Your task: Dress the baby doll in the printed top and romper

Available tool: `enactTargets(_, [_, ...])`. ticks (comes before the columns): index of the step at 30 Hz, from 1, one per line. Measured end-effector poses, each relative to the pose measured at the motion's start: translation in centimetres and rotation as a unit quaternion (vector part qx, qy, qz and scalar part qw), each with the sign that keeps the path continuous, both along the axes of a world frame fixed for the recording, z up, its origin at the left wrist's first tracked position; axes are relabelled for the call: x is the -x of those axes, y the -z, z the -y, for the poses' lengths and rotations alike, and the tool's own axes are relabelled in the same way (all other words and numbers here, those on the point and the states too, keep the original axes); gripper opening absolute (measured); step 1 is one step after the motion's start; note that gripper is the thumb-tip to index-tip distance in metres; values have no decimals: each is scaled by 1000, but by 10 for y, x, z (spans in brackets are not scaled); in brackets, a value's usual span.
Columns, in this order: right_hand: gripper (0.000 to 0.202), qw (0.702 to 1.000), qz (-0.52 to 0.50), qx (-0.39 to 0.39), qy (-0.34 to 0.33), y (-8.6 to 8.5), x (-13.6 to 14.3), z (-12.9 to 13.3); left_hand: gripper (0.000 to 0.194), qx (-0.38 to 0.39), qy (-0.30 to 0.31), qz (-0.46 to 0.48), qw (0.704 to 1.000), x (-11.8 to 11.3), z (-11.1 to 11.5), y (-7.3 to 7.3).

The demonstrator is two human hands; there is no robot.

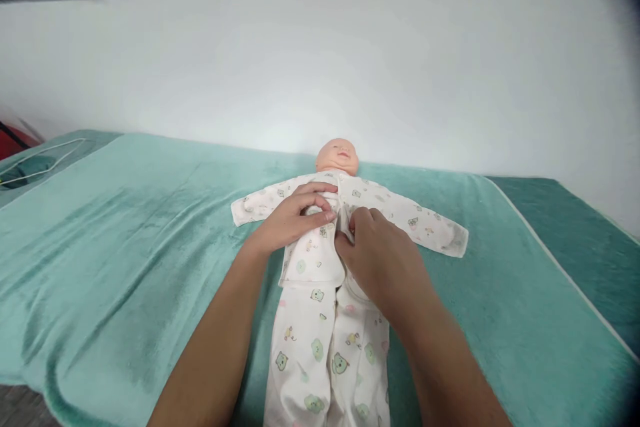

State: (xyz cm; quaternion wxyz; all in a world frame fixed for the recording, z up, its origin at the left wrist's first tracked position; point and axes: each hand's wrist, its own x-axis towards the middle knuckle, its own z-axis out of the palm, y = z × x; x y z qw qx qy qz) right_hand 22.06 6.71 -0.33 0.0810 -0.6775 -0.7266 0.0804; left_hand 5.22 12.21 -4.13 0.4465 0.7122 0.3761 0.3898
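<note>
A baby doll (337, 156) lies on its back, dressed in a white printed shirt (309, 259) with its sleeves spread wide and matching trousers (305, 347). On the left half of the shirt front rests my left hand (300, 213), thumb and forefinger curved near the front opening. Whether that hand pinches any cloth is unclear. My right hand (375, 240) is closed on the right edge of the shirt front, lifting it a little at chest height. Its fingertips are partly hidden behind the hand.
A light green blanket (150, 247) with wrinkles on the left covers the surface. Darker green cloth (560, 227) shows at the right. Behind the doll stands a white wall (320, 67). A white cord (45, 148) and a red object (13, 140) are at the far left.
</note>
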Motion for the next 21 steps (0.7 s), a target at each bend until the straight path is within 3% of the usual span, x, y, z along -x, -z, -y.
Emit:
enactTargets(4, [11, 999, 33, 5, -10, -2, 4, 2, 12, 10, 48, -16, 999, 5, 1, -1])
enactTargets(7, [7, 999, 35, -9, -21, -1, 6, 3, 9, -18, 50, -31, 998, 3, 2, 0])
enactTargets(17, [15, 999, -33, -6, 5, 7, 4, -7, 9, 14, 70, -17, 997, 7, 0, 1])
enactTargets(21, [21, 994, -108, -14, 1, 11, -3, -14, 13, 16, 67, -12, 998, 9, 0, 1])
